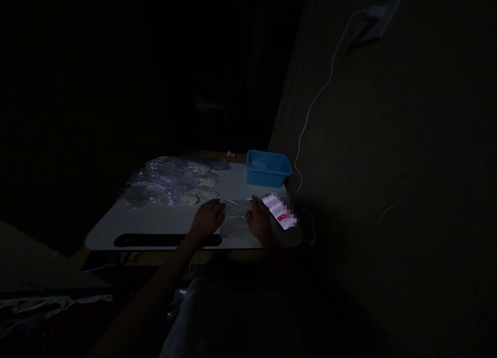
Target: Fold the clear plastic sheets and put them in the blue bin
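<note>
Head view: a clear sheet [236, 221] lies on the counter [166, 221] between left hand [208, 217] and right hand [258, 219], a phone [275, 206] beside the latter; whether either hand's fingers grip the sheet cannot be told.

A white round-cornered table [151, 221] bears crumpled clear plastic [171, 176], a flat transparent plastic sheet [236, 221], a blue rectangular tub [266, 179] and a lit phone [275, 207].

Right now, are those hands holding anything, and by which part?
The left hand and right hand touch opposite sides of a clear plastic sheet; gripping or merely pressing, I can't tell.
</note>
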Demonstrator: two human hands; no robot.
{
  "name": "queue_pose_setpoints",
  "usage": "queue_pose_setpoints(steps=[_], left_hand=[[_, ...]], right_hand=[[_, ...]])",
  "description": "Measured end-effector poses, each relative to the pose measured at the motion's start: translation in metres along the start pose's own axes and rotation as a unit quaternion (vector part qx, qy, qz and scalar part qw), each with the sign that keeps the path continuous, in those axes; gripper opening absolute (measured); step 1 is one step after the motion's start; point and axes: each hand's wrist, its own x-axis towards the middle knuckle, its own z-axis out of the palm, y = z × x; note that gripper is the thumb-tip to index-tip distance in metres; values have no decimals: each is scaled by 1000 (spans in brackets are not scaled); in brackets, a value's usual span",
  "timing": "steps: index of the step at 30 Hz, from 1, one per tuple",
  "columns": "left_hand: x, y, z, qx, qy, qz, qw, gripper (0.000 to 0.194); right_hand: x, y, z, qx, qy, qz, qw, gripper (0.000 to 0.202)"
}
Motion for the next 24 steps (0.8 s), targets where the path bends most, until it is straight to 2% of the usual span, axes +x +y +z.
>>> queue_pose_setpoints(steps=[4,9,13,19,24], left_hand=[[0,1,-2,13,-6,0,1000,32],[-1,1,-3,21,-8,2,1000,32],[-1,0,-2,11,-6,3,1000,33],[-1,-1,-2,8,-21,11,1000,34],[0,4,-8,-6,-17,3,1000,37]], right_hand=[[-1,0,1,7,-19,-36,999,51],[0,-1,3,-23,-5,18,1000,50],[0,-1,1,-31,-3,34,999,49],[0,-1,1,-19,-21,-33,999,48],[-1,0,1,-7,-19,-27,999,45]])
